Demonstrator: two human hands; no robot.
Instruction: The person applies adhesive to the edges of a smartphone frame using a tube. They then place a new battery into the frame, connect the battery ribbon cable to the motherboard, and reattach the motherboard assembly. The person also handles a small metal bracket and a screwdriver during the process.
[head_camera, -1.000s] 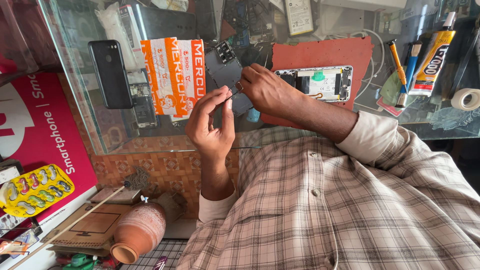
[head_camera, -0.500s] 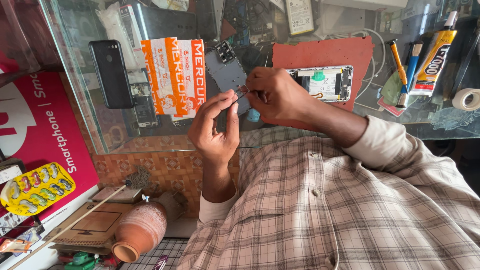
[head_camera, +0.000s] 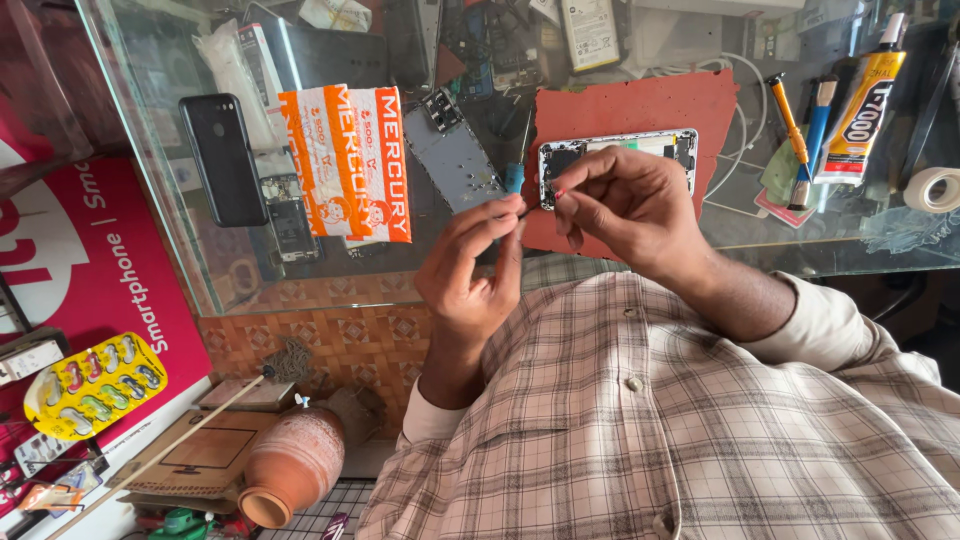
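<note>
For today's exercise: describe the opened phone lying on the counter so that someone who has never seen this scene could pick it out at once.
Start at the glass counter and find the rust-red mat on it. The opened phone lies across that mat, partly hidden behind the right hand. Unlike the closed black phone further along, its back is off and its insides show.

An orange-and-white flat packet (head_camera: 348, 165) lies on the glass desk (head_camera: 170, 190) near its front edge. A yellow-and-black glue tube (head_camera: 858, 105) stands toward the right end. Off the desk's left corner hangs a red-pink sign (head_camera: 95, 270), and below it lies a yellow blister pack (head_camera: 95, 385).
</note>
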